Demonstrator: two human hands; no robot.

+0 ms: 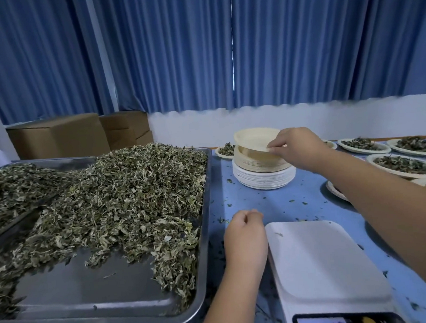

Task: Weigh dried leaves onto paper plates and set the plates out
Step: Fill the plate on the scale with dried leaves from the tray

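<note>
Single head camera, wide-angle, facing forward-down, close over table [296, 201], curtains [150, 52] beyond.

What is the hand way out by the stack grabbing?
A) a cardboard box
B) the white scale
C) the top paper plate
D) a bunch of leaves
C: the right hand pinches the rim of the top plate, tilting it up off the stack of plates.

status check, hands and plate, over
Right hand pinches top plate by rim, tilted up off stack. Left hand curled beside scale, nothing seen in it. Only leaf crumbs between stack and scale.
</note>
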